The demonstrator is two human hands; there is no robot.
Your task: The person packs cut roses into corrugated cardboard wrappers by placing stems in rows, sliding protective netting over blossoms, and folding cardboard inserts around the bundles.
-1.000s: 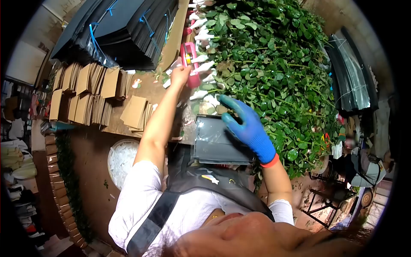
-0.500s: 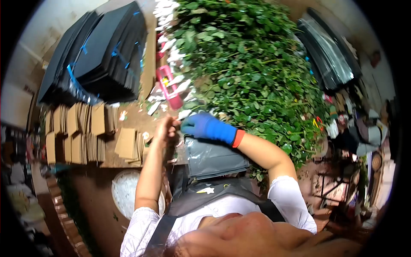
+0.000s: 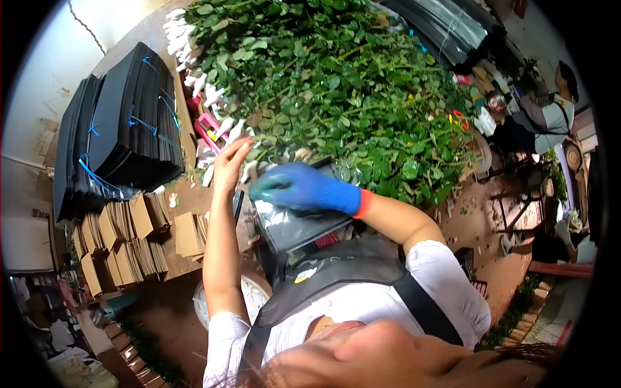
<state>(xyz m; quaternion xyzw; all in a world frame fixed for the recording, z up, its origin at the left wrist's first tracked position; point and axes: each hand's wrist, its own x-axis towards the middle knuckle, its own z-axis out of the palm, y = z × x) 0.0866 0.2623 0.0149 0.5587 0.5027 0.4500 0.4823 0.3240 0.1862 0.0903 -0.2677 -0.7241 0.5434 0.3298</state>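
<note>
My bare left hand (image 3: 231, 163) is raised at the table's left side, fingers stretched out beside white-sleeved flower heads (image 3: 213, 95). Whether it touches one I cannot tell. My right hand (image 3: 301, 189), in a blue glove with green fingertips, is over a dark sheet (image 3: 297, 227) with a glossy clear film, in front of my apron. Its fingers are blurred, and anything under them is hidden. Ahead lies a broad heap of green leafy stems (image 3: 323, 90). A pink plastic tool (image 3: 207, 129) lies just beyond my left hand, partly covered by the white sleeves.
Stacks of black sheets (image 3: 129, 116) tied with blue straps stand at left. Folded cardboard pieces (image 3: 123, 239) line the table edge below them. A round white-topped container (image 3: 252, 294) is beneath. More wrapped dark sheets (image 3: 446, 29) are at back right. Another person (image 3: 550, 113) is at far right.
The view has turned and shifted. My left hand has gone from curled fingers to stretched ones, reaching toward the white-sleeved heads. My gloved right hand stays over the dark sheet.
</note>
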